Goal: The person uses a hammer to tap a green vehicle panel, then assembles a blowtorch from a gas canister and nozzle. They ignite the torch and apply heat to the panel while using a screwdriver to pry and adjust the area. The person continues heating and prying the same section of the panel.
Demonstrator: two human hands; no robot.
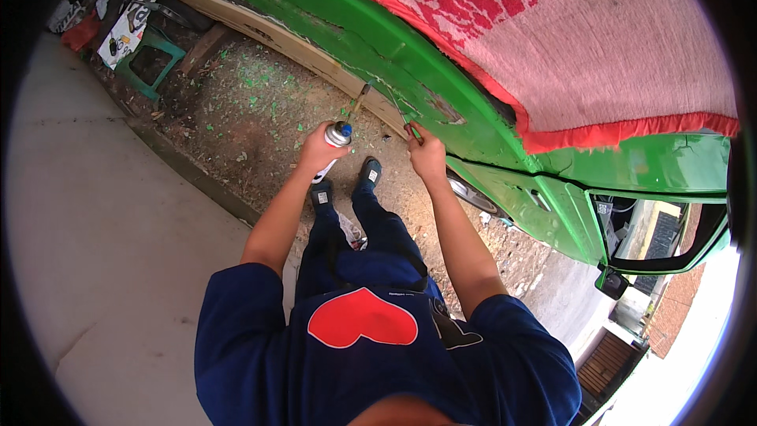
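By green vehicle (497,140); left hand (318,148) outstretched, clasping canister (337,138)

I work from a single view, the left of two fisheye cameras on the wearer's head. It looks steeply down the wearer's front: the navy shirt (355,371) fills six o'clock, closest to my lens. The left hand (320,150) sits at ten o'clock and the right hand (428,158) at two, both near centre at middle range. The shoes (370,169), farther below, lie close to centre. The green vehicle (489,138) bows from eleven round to three, bent by the lens.
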